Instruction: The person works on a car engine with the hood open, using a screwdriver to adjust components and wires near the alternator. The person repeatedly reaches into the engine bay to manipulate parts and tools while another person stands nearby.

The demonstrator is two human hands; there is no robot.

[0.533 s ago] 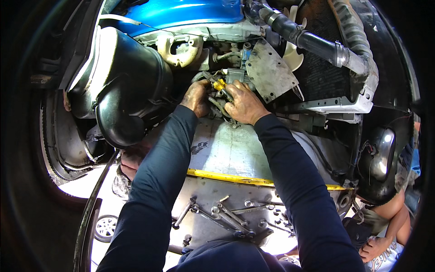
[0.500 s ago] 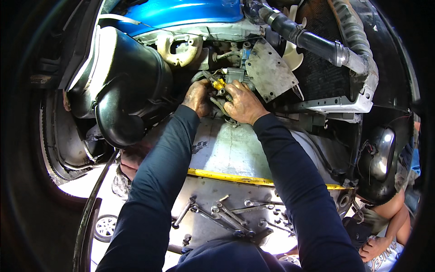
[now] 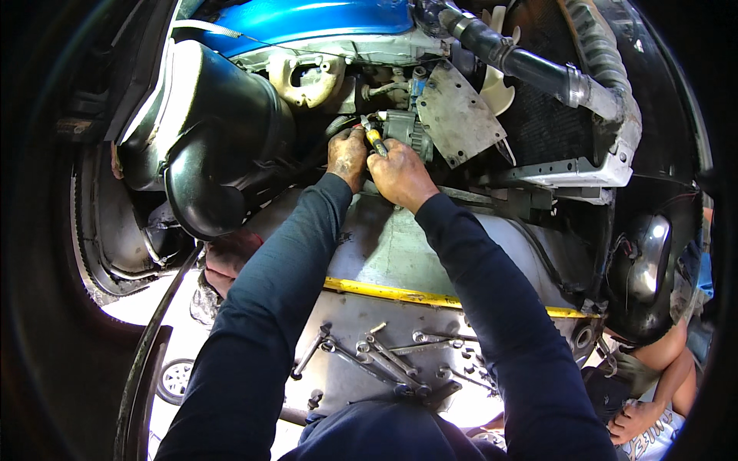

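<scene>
Inside the engine bay, my right hand [image 3: 401, 173] is closed around a yellow-and-black hand tool [image 3: 374, 140] with a pale metal tip, which points up and away from me. My left hand [image 3: 348, 157] is closed right beside it, fingers pinched near the tool's tip. A small red bit shows at those fingertips; what they hold is mostly hidden. Just right of the tool sits a silver finned alternator [image 3: 405, 127]. A grey ribbed sleeve [image 3: 338, 124] lies behind my left fingers.
Several wrenches [image 3: 388, 361] and loose bolts lie on the metal surface before me, below a yellow edge strip [image 3: 400, 294]. A large black air housing [image 3: 223, 131] stands left; a flat metal plate [image 3: 463, 115] and radiator hose [image 3: 530, 69] are right. Another person's hand [image 3: 634, 421] shows lower right.
Both hands have drawn closer together. The right hand has shifted slightly left and the tool now stands more upright, its metal tip in plain view. The wrenches lie as before.
</scene>
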